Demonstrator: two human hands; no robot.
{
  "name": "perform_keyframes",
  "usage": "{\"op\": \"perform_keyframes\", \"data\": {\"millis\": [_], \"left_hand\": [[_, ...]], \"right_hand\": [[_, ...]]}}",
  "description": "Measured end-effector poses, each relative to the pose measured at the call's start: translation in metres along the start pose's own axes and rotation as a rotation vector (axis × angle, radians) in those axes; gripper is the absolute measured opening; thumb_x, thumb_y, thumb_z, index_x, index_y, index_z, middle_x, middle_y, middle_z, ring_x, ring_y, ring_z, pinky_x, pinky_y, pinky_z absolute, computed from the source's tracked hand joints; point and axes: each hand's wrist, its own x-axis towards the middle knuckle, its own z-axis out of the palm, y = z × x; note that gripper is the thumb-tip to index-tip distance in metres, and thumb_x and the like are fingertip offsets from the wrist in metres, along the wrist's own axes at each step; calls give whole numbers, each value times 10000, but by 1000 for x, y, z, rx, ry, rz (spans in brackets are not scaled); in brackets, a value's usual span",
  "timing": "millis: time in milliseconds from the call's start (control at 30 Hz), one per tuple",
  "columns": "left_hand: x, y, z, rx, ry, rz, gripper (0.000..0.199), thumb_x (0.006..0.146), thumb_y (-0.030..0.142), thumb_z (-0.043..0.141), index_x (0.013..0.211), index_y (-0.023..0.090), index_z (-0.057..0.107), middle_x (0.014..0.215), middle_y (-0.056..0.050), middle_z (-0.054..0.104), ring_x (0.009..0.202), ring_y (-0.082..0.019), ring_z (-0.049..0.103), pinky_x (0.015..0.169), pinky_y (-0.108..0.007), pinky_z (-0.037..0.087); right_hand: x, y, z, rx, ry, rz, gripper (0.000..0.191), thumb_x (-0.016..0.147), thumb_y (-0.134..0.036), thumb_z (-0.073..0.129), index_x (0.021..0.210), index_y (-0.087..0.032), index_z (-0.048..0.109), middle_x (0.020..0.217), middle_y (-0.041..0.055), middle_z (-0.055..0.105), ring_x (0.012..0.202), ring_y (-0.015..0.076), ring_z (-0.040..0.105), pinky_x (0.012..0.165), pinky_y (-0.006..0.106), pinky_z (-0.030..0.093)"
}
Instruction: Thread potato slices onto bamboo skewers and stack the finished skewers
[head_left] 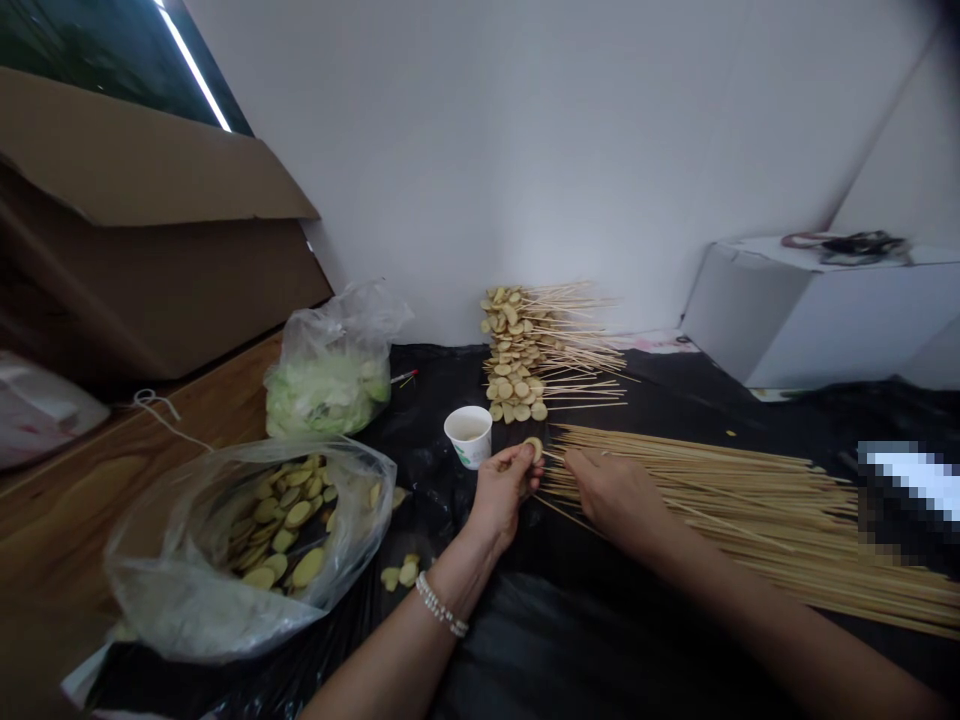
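Observation:
My left hand [501,490] pinches a round potato slice [534,450] between thumb and fingers, just right of a white paper cup [469,437]. My right hand [611,492] is closed on a thin wooden skewer [553,456] whose tip points at that slice. Under and beyond my right hand lies a wide spread of bare skewers [750,490]. Behind the hands, skewers loaded with potato slices [517,350] are stacked with their sticks pointing right. An open plastic bag [360,560] at the left holds many slices, and a few loose slices [409,572] lie beside it.
A tied bag of pale green vegetables [326,390] stands at the back left, near a large cardboard box [165,290]. Beside it lies a small red pen-like item [405,377]. A white box [817,310] sits at the back right. Black plastic sheeting [540,620] covers the work surface.

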Motion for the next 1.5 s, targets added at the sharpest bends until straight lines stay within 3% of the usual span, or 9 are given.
{"op": "perform_keyframes", "data": {"millis": [133, 367, 633, 767, 833, 967, 1167, 1333, 1500], "left_hand": [[-1, -1, 0, 11, -2, -3, 380, 558, 418, 814, 724, 103, 684, 679, -35, 628, 581, -65, 548, 516, -159, 408], [-3, 0, 2, 44, -14, -25, 378, 550, 405, 821, 716, 96, 677, 658, -34, 626, 556, -58, 539, 506, -157, 400], [-6, -2, 2, 96, -28, -39, 385, 569, 423, 805, 756, 105, 693, 661, -33, 630, 576, -68, 547, 522, -167, 399], [-7, 0, 4, 109, -46, -44, 393, 571, 435, 801, 766, 110, 700, 677, -37, 634, 585, -68, 546, 530, -170, 401], [-7, 3, 5, 95, -54, -34, 387, 573, 439, 799, 753, 112, 697, 685, -35, 633, 591, -69, 547, 528, -169, 402], [-5, 7, 5, 54, -48, 9, 390, 580, 448, 791, 760, 115, 698, 695, -37, 633, 605, -77, 553, 515, -169, 404], [1, 8, 1, 33, 47, 71, 387, 558, 428, 804, 759, 113, 701, 709, -37, 635, 587, -67, 541, 505, -163, 399], [-1, 8, 1, 29, 32, 48, 373, 560, 427, 803, 728, 112, 694, 698, -42, 635, 587, -71, 545, 500, -165, 399], [-2, 9, 2, 35, 16, 35, 375, 566, 417, 804, 750, 107, 700, 691, -43, 631, 597, -72, 548, 503, -159, 401]], "right_hand": [[-1, -1, 1, -5, -8, 8, 207, 795, -64, 414, 861, -188, 566, 810, 53, 634, 677, 179, 571, 564, 294, 256], [3, 0, 0, 127, -173, 79, 207, 835, -79, 382, 878, -168, 563, 830, 73, 665, 701, 184, 590, 575, 287, 266], [9, 9, -6, 583, -229, 163, 278, 902, -204, 359, 660, -184, 494, 636, 23, 575, 579, 134, 480, 571, 256, 303], [11, 13, -10, 935, -379, 244, 279, 910, -267, 342, 684, -192, 487, 532, -31, 480, 502, 119, 434, 524, 238, 328], [12, 14, -10, 986, -391, 256, 283, 914, -289, 338, 692, -193, 485, 523, -43, 453, 486, 115, 410, 510, 236, 324], [13, 13, -5, 774, -180, 171, 295, 911, -280, 376, 644, -194, 464, 596, -15, 499, 569, 126, 445, 566, 251, 318], [8, 13, 1, 506, 45, 48, 165, 925, -226, 398, 806, -180, 503, 779, 33, 585, 697, 145, 511, 630, 252, 333], [2, 9, 3, 120, 51, -13, 243, 948, -202, 338, 844, -164, 555, 774, 67, 616, 659, 165, 539, 577, 281, 275], [4, 5, 0, 204, -97, 78, 254, 953, -216, 338, 835, -175, 559, 762, 54, 652, 655, 164, 563, 578, 277, 278]]}}
